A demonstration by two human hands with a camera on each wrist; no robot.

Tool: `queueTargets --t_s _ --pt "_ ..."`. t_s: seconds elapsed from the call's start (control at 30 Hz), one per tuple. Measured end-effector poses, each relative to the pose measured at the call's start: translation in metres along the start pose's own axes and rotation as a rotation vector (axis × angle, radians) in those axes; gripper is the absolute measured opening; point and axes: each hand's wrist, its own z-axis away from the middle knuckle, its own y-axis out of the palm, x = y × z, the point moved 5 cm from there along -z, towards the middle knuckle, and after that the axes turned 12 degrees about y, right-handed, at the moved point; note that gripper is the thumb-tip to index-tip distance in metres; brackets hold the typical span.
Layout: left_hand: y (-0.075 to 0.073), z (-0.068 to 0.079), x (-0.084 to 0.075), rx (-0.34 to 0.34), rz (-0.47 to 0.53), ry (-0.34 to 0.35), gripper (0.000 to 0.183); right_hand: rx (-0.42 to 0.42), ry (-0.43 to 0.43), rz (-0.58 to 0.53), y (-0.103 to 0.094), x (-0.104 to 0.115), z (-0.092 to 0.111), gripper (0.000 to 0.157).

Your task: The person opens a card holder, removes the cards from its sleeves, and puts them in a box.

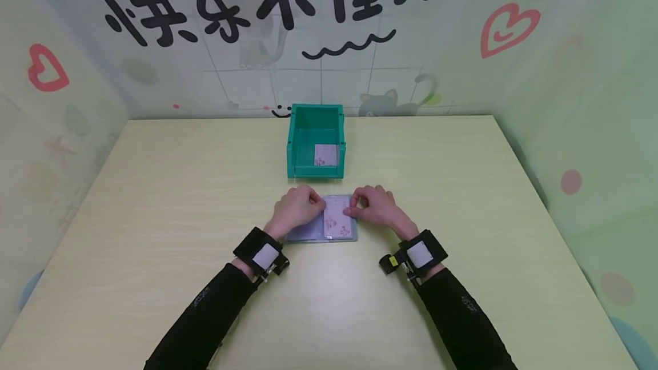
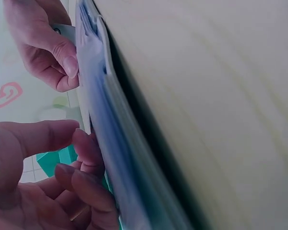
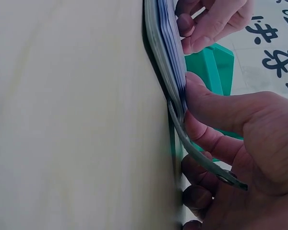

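Note:
A small card album (image 1: 305, 234) with clear sleeves lies open on the table. On its right page is a pale pink card (image 1: 337, 218) with a flower print. My left hand (image 1: 298, 209) pinches at the card's left edge with thumb and index finger, its other fingers curled in. At the right edge my right hand (image 1: 377, 207) grips the album's pages, the thumb (image 3: 201, 98) on top and the index finger beneath. A strap (image 3: 201, 160) with a snap stud sticks out past the right hand's fingers. Several stacked sleeve pages (image 3: 168, 43) show edge-on.
Behind the album stands a green bin (image 1: 316, 172), holding another pink card (image 1: 326, 155). A light wood table (image 1: 154, 216) lies under everything, with printed wall panels (image 1: 565, 130) at its back and sides. Black wrist mounts (image 1: 259, 250) sit on both forearms.

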Motion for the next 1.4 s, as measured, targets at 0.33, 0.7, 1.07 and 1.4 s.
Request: queueTargets --t_s 0.33,0.7,1.07,1.4 --pt "-0.001 -0.002 0.003 0.056 -0.013 -0.035 0.030 -0.008 0.012 0.011 0.000 0.002 0.001 0.023" --pt "0.004 0.000 0.006 0.117 0.089 -0.058 0.038 -0.019 0.000 0.021 0.000 0.003 0.003 0.023" --pt "0.007 -0.001 0.009 0.149 0.185 -0.035 0.031 -0.027 0.004 0.026 0.003 0.001 0.000 0.024" --pt "0.006 -0.004 0.011 0.172 0.217 -0.032 0.027 -0.025 0.009 0.027 0.002 0.002 0.001 0.024"
